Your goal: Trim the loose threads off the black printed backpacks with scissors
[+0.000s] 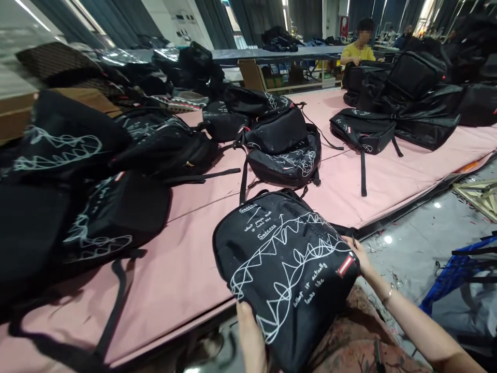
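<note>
A black backpack (279, 259) with white scribbled lines, handwriting and a small red label tilts over the table's front edge, its lower end by my lap. At its lower left side is my left hand (250, 331), thumb showing along the edge and the other fingers hidden beneath. On the right side, near the label, my right hand (356, 254) grips the bag's edge, with a bracelet on the wrist. Just beyond lies another printed black backpack (285, 145), its straps trailing on the pink table cover (194, 233).
Black backpacks (116, 207) are heaped at the left, and more black bags (407, 98) are piled at the far right. A person in a yellow top (357, 52) is behind that pile. Scraps litter the floor (419, 228); a blue bag (454, 274) stands at the right.
</note>
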A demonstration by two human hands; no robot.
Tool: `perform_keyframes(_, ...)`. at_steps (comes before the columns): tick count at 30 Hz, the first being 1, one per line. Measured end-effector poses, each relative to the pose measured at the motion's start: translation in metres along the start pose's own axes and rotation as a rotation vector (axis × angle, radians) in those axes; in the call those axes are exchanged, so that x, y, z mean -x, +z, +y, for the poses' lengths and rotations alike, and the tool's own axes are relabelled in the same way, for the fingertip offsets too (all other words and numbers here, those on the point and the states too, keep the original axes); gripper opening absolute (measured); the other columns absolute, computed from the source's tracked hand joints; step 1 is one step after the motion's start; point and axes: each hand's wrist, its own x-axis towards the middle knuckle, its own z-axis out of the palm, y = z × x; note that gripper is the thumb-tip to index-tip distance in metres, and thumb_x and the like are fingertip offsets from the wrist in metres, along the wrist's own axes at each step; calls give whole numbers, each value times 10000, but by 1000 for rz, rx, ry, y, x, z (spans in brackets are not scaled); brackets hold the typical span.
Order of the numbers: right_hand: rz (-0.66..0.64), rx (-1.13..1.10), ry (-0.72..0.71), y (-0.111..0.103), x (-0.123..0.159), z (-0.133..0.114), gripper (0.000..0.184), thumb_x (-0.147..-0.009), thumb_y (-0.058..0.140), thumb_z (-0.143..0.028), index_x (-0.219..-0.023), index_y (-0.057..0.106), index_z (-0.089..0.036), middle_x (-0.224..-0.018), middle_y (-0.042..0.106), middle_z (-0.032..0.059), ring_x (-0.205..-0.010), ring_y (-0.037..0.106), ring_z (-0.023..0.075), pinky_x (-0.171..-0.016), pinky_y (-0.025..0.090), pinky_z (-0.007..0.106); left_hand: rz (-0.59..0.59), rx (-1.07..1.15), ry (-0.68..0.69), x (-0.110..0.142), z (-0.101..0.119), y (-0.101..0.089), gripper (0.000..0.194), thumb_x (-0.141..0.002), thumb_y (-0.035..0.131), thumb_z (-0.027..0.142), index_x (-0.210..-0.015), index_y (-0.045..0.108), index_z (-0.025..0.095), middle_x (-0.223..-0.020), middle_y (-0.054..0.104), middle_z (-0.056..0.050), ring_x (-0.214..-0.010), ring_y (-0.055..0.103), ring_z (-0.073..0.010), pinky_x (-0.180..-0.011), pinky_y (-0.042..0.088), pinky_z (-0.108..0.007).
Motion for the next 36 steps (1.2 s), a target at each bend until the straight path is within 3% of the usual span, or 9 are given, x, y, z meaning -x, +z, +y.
perform_keyframes(3, 46, 31, -23, -3, -28, -6, 420, -755, 503, -537, -891, 643, -165, -826, 668, 68, -783, 605, 199, -770, 461, 325, 210, -108, 62, 5, 29, -5, 636, -818, 379, 495, -1324, 348, 110, -1351, 409, -162, -1248, 368, -304, -1041, 287, -447)
perform_keyframes(5, 107, 62, -18, -4, -32, -5, 395, -746, 516, -525, -862, 625, -163, -796, 651, 63, -776, 594, 205, -770, 453, 337, 293, -141, 308, 1, 56, -8, 556, -795, 467, 451, -1270, 428, 163, -1321, 443, -124, -1239, 376, -283, -1046, 283, -430)
perform_keyframes(6, 148, 78, -9, -5, -29, -3, 391, -741, 521, -519, -870, 611, -161, -792, 640, 62, -772, 586, 207, -765, 449, 344, 245, -130, 438, -2, 71, -6, 472, -801, 477, 426, -1206, 493, 186, -1271, 493, -102, -1208, 415, -263, -1033, 307, -414)
perform_keyframes(9, 262, 116, 27, -13, -5, -2, 409, -742, 519, -499, -955, 566, -153, -830, 611, 66, -802, 559, 215, -774, 432, 365, -257, -105, 648, -10, 114, 17, 262, -829, 469, 369, -978, 627, 224, -1042, 632, -50, -1001, 571, -202, -919, 435, -354)
perform_keyframes(12, 259, 126, 44, -34, 31, -9, 372, -750, 523, -468, -962, 578, -168, -855, 612, 56, -827, 553, 213, -779, 424, 352, -706, -200, 785, -9, 147, 60, 211, -825, 491, 305, -940, 656, 241, -1056, 632, -47, -1002, 571, -190, -904, 445, -340)
perform_keyframes(16, 54, 115, 71, -58, 79, -29, 330, -731, 583, -435, -942, 647, -190, -695, 599, 6, -640, 539, 166, -604, 422, 276, -990, -387, 916, 1, 172, 115, 171, -786, 538, 235, -877, 682, 216, -1129, 605, -70, -1081, 519, -221, -941, 399, -374)
perform_keyframes(19, 25, 112, 134, -61, 101, -39, 367, -771, 544, -448, -1016, 614, -183, -559, 488, -36, -500, 430, 119, -477, 328, 236, -1153, -486, 888, 6, 178, 137, 79, -726, 605, 228, -716, 680, 208, -1084, 625, -65, -1040, 534, -238, -911, 399, -394)
perform_keyframes(23, 20, 49, 189, -54, 104, -43, 303, -784, 533, -452, -904, 556, -175, -525, 400, -65, -468, 353, 94, -448, 257, 220, -1157, -490, 831, 6, 174, 146, 88, -686, 606, 141, -627, 650, 190, -991, 643, -57, -955, 566, -216, -864, 415, -376)
perform_keyframes(36, -131, 284, -11, -49, 73, -64, 129, -804, 522, -320, -810, 540, -193, -570, 441, -61, -515, 389, 96, -495, 280, 222, -1127, -327, 732, 5, 166, 147, 100, -655, 615, 111, -609, 653, 191, -932, 647, -36, -884, 594, -177, -806, 444, -319)
